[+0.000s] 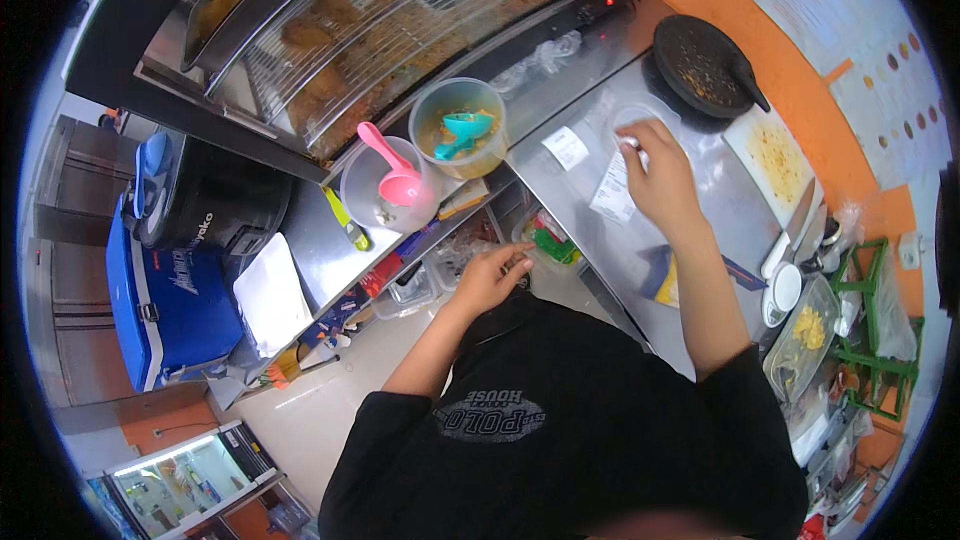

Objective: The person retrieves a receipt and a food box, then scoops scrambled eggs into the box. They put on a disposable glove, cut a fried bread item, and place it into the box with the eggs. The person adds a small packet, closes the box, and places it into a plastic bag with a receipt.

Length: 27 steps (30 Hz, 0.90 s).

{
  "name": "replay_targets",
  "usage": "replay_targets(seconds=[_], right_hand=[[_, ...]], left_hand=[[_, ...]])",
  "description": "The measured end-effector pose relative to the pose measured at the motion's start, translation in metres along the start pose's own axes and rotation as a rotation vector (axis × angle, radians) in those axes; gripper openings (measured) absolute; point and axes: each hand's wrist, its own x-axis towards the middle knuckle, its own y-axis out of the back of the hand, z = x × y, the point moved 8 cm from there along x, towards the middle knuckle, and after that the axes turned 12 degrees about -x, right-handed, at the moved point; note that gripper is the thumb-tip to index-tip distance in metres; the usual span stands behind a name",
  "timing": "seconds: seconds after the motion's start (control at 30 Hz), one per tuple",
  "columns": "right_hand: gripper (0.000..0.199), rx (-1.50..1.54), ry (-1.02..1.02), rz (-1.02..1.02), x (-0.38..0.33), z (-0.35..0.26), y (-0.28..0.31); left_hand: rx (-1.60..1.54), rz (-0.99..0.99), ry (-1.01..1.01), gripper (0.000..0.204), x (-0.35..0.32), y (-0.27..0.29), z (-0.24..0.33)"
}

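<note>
My right hand [660,168] is over the steel counter on the right, its fingertips pinched around a small whitish piece too hidden to name. Just beyond the fingertips lies a clear round plastic piece [648,112], perhaps a lid or a bowl. Two white printed slips lie nearby: a small slip [566,147] to the left and a longer slip [612,192] beside my wrist. My left hand [488,280] hovers in front of my body with fingers loosely bent and nothing visible in it. Below my right forearm is a blue and yellow packet [664,285].
A dark stone mortar [700,70] with a pestle stands far right, near a stained white cutting board [768,155] and a knife [800,215]. Two clear tubs hold a pink scoop [400,185] and a teal scoop [467,127]. A glass warming cabinet [330,60] stands behind them.
</note>
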Motion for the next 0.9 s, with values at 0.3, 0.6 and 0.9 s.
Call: replay_targets(seconds=[0.3,0.6,0.9], right_hand=[[0.027,-0.943,0.174,-0.422,0.191,0.107,-0.244],[0.024,-0.064,-0.102,-0.176,0.196,0.144,-0.175],[0.03,1.028,-0.32,-0.046,0.06,0.017,-0.02]], left_hand=[[-0.118,0.127,0.202,0.033,-0.062,0.088,-0.016],[-0.276,0.122,0.142,0.036,-0.053,0.111,-0.01],[-0.985,-0.097,-0.098,0.082,0.119,0.036,0.089]])
